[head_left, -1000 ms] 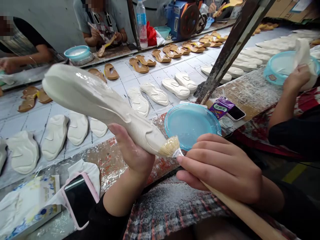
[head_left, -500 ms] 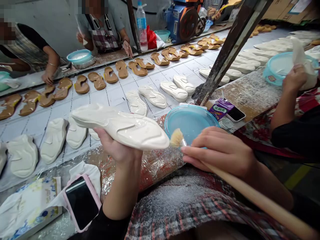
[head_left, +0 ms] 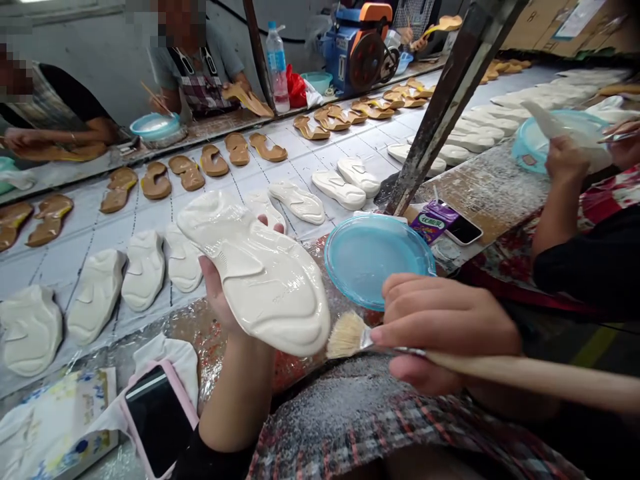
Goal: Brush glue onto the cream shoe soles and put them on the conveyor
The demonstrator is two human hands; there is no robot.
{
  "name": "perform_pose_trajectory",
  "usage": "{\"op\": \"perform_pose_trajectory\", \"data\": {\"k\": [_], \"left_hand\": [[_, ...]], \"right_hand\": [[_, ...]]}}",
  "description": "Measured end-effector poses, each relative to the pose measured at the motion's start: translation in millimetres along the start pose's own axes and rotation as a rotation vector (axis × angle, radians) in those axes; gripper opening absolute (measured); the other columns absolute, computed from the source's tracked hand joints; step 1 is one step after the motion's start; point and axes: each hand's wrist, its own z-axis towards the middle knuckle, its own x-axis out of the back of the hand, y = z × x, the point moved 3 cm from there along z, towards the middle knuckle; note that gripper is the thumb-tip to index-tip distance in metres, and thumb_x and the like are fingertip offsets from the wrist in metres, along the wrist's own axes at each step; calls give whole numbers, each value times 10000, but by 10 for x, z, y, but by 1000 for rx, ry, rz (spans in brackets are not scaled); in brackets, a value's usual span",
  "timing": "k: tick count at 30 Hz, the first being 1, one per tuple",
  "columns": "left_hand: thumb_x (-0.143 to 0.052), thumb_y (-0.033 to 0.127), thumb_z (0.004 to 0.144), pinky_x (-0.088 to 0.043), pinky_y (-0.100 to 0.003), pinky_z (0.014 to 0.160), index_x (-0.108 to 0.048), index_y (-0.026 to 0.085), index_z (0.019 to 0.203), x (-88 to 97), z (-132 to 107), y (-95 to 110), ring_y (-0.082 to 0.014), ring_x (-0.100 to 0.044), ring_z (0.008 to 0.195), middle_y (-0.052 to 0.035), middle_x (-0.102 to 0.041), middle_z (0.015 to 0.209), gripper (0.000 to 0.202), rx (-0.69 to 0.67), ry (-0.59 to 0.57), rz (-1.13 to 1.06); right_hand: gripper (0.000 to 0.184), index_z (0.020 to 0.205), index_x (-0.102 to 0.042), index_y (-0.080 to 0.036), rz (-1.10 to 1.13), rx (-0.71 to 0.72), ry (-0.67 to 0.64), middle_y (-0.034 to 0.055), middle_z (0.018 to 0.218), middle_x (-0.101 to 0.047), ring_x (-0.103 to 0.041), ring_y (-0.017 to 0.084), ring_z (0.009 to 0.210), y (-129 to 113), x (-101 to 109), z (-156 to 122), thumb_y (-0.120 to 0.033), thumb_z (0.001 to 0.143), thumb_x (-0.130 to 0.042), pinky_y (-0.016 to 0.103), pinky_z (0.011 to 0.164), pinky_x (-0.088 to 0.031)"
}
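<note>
My left hand [head_left: 217, 297] cradles a glossy white sole [head_left: 255, 280] loosely; my right hand [head_left: 445, 333] grips a brush [head_left: 350, 335] tightly. The sole looks fully coated; tan soles [head_left: 214, 161] lie uncoated.

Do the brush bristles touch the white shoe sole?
Cannot tell: in the head view, the brush bristles end at the edge of the white shoe sole, with no clear gap or contact.

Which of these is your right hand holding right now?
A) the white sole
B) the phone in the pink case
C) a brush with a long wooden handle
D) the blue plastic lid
C. The right hand grips the long wooden handle of a brush, while the white sole rests in the left hand.
</note>
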Motion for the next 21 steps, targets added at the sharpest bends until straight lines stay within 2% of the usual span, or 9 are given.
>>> {"op": "perform_pose_trajectory", "data": {"k": [3,5,9,12,13,15,17,19,21], "left_hand": [[-362,660,1000,-385,-511,1201,-651,173,1310,18,20,-7,-333,-377,1503,-83,-577,1507,645,-14,-75,17],[-368,676,990,-466,-441,1140,-675,159,1287,30,24,-14,-306,-424,1475,-90,-651,1412,671,-10,-119,37],[-325,693,989,-560,-458,1003,-719,169,1218,-25,0,-37,-322,-641,1230,-108,-722,1255,694,-19,-122,72],[-288,646,1018,-571,-465,974,-738,190,1177,-167,-38,-88,-300,-714,1048,-91,-743,1165,660,-32,-132,80],[-284,634,1023,-571,-470,968,-739,186,1169,-199,-39,-104,-299,-721,1017,-95,-746,1136,654,-37,-125,83],[-268,631,1023,-564,-499,963,-735,157,1136,-180,-9,-124,-316,-723,986,-118,-745,1066,675,-30,-40,95],[-243,636,1017,-538,-548,992,-718,133,1116,-41,55,-126,-350,-711,1018,-137,-737,989,698,28,150,95],[-231,599,1023,-507,-552,1045,-683,134,1154,154,138,-92,-356,-678,1118,-137,-731,989,662,78,349,66],[-222,479,1043,-483,-527,1085,-629,151,1245,322,254,-13,-323,-635,1219,-135,-725,1090,560,110,443,29]], "right_hand": [[199,887,-665,-147,-20,-13,92,38,629,-652,-620,131,562,-23,-3,-21,-271,1020,-583,298,581,-498],[215,855,-650,-148,-65,9,47,43,606,-637,-600,136,542,-51,-41,-18,-258,1020,-567,305,561,-478],[297,854,-647,-162,65,-53,8,23,590,-619,-570,117,525,-89,-37,63,-310,1061,-495,294,569,-479],[237,841,-661,-174,-44,-88,39,30,653,-645,-603,122,600,-36,-81,148,-297,1025,-576,292,627,-502],[255,782,-642,-184,-102,-22,80,19,629,-629,-586,121,584,-25,-120,151,-296,1007,-599,287,609,-490],[342,647,-559,-198,-212,103,104,-7,561,-563,-534,122,539,-3,-237,93,-260,980,-603,295,575,-454],[346,635,-544,-192,-236,164,44,-14,543,-541,-496,117,512,14,-337,-17,-230,974,-599,297,553,-420],[291,717,-596,-172,-153,110,19,-4,567,-573,-512,114,512,40,-327,-118,-240,999,-570,288,552,-427],[227,818,-644,-160,-49,10,44,9,605,-606,-548,116,528,74,-219,-170,-253,1007,-562,276,562,-454]]}}
